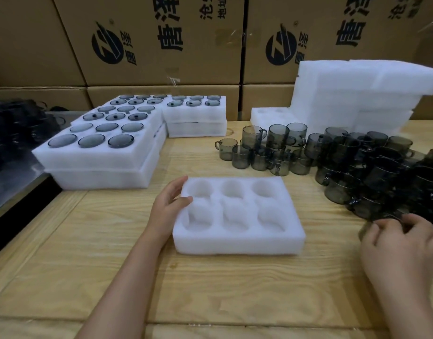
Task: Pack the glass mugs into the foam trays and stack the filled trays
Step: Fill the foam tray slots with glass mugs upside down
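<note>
Between our two hands lies an empty foam tray (238,243) with six round pockets, flat on the desk (210,289). Our left hand (170,204) grips the tray's left edge near the far corner, thumb laid over the top rim and fingers curled against the side wall. Our right hand (401,243) is off to the tray's right, well apart from it, fingers curled down round a smoky glass mug (363,231) at the near edge of the pile of mugs (372,172); the hand hides most of that mug. The pile runs away beyond the right hand, some mugs upright, others stacked or tipped. Beyond the left hand stand the filled trays (98,157), stacked two high, round dark glass showing in their pockets, with a smaller stack (196,116) just behind them. Past the pile, far from the right hand, rises a heap of white foam (357,94), and printed cardboard boxes (161,40) stand along the back of the desk.
</note>
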{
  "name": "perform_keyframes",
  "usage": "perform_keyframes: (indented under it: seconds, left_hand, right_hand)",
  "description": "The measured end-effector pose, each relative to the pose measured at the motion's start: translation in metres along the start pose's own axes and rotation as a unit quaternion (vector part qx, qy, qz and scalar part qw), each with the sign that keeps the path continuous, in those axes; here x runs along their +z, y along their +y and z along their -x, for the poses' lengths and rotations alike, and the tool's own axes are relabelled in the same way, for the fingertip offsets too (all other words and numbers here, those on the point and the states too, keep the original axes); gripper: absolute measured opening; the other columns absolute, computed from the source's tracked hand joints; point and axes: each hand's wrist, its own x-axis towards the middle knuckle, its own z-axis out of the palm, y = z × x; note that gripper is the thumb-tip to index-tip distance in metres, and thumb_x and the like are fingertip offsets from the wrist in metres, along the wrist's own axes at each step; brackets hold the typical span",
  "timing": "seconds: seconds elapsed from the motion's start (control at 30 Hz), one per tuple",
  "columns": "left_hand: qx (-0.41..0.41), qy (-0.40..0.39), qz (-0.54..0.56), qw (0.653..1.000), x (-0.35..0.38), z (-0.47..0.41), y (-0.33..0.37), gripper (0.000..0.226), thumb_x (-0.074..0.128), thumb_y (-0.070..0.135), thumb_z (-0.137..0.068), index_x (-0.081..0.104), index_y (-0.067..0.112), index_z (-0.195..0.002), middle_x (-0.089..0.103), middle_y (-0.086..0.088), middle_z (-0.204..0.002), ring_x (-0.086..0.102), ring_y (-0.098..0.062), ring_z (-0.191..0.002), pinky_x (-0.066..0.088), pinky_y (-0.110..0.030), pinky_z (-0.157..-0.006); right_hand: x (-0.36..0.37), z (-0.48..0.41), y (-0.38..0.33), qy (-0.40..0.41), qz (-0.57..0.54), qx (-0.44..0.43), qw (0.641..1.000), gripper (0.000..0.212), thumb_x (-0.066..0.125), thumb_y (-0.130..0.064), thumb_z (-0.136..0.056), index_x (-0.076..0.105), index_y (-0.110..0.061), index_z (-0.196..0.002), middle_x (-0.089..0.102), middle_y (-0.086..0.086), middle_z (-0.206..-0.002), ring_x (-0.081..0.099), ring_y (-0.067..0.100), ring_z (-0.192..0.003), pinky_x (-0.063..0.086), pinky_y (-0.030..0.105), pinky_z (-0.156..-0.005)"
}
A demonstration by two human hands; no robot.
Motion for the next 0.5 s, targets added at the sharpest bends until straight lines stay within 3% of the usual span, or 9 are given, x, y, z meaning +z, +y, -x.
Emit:
perform_keyframes:
  seconds: [0.27, 0.37, 0.5]
  left_hand:
    - [-0.001, -0.012, -0.022, 1.0, 0.019, 0.006, 0.001, 0.049, 0.063, 0.017, -0.065, 0.06, 0.028, -0.113, 0.06, -0.003, -0.127, 0.055, -0.019, -0.12, 0.046, -0.039, -0.098]
    - [0.004, -0.026, -0.044, 0.999, 0.023, 0.008, 0.0, 0.051, 0.064, 0.021, -0.066, 0.059, 0.03, -0.115, 0.06, 0.0, -0.127, 0.059, -0.011, -0.112, 0.049, -0.032, -0.089]
    - [0.002, -0.039, -0.058, 0.998, 0.029, 0.007, 0.0, 0.052, 0.064, 0.024, -0.066, 0.057, 0.033, -0.117, 0.06, 0.005, -0.126, 0.061, -0.005, -0.104, 0.049, -0.028, -0.084]
  right_hand:
    - [0.016, 0.012, -0.015, -0.057, -0.089, -0.133, 0.985, 0.013, 0.067, -0.005, -0.082, 0.07, -0.001, -0.093, 0.045, 0.026, -0.131, 0.03, 0.04, -0.119, 0.03, 0.044, -0.096]
    - [0.018, 0.007, -0.013, -0.121, -0.105, -0.115, 0.98, 0.014, 0.069, -0.014, -0.082, 0.071, -0.006, -0.094, 0.046, 0.022, -0.134, 0.03, 0.037, -0.127, 0.024, 0.037, -0.101]
    - [0.009, -0.005, -0.014, -0.138, -0.16, -0.065, 0.975, 0.009, 0.067, -0.016, -0.085, 0.071, -0.008, -0.086, 0.055, 0.014, -0.129, 0.044, 0.027, -0.127, 0.037, 0.04, -0.099]
